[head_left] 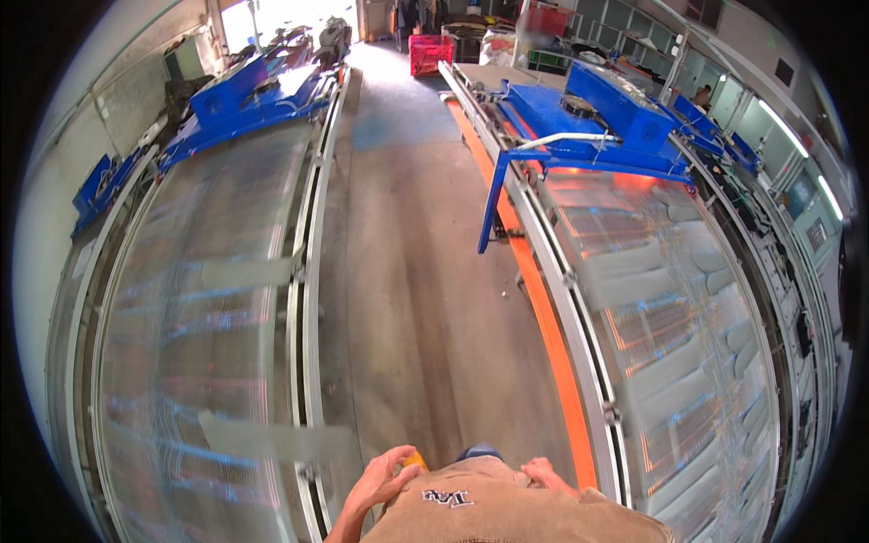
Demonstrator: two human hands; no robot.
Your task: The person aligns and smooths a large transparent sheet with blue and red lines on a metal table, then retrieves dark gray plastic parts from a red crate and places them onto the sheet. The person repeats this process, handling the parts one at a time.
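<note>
At the lower middle, my left hand (385, 478) is closed round a small yellow object (415, 460), most of it hidden by the fingers and the tan shirt. My right hand (547, 472) is held by the front of the shirt (489, 507), its fingers curled in. Whatever it may hold is out of sight. Neither hand touches the long tables on either side. A pale flat strip (276, 442) juts from the left table over its metal rail, nearest to my left hand.
Long printing tables flank the aisle floor (412, 271). Grey fabric pieces (665, 380) lie on the right table; an orange rail (543, 299) runs along its side. Blue machines (597, 109) span the tables, one with an arm (493, 199) reaching into the aisle. A red crate (431, 56) stands ahead.
</note>
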